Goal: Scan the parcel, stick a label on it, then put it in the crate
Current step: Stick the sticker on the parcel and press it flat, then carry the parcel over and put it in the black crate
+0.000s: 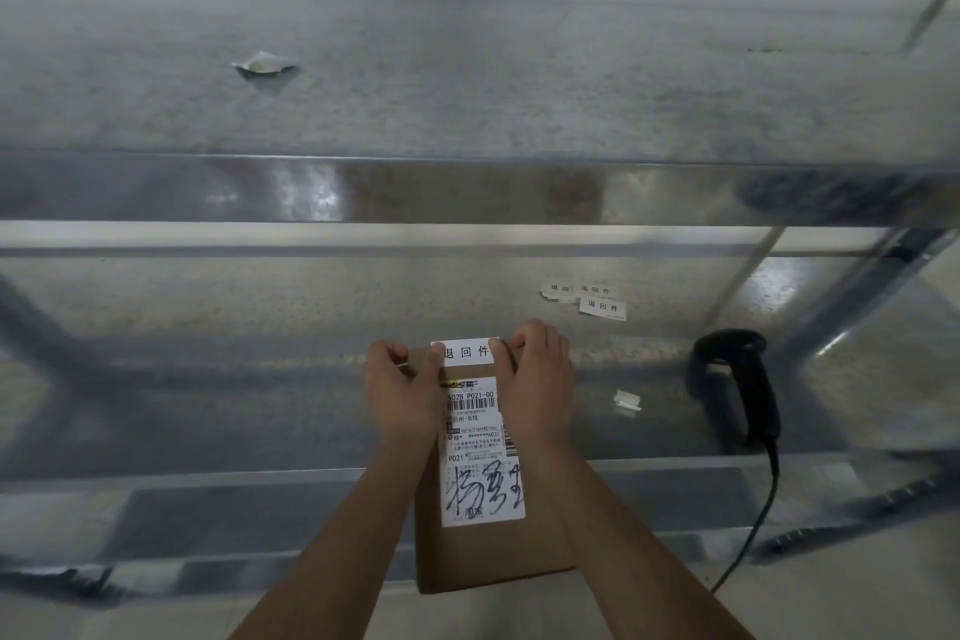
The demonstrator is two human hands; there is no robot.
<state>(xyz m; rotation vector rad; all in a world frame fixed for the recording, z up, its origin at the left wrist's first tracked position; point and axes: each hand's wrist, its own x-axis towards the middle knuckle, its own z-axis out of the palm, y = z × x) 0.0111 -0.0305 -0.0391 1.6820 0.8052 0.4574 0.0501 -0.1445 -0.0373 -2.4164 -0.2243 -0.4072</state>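
Note:
A flat brown cardboard parcel (488, 556) lies lengthwise on the steel shelf, its near end over the front edge. A white shipping label (480, 457) with barcodes and black handwriting covers its middle. At the far end sits a small white label (466, 352) with three printed characters. My left hand (402, 392) pinches the label's left end against the parcel, and my right hand (535, 379) presses its right end. No crate is in view.
A black corded barcode scanner (740, 385) lies on the shelf to the right. Three spare printed labels (587, 296) lie behind the parcel, and a small white scrap (627, 401) to its right. A crumpled paper (265, 65) sits on the upper shelf.

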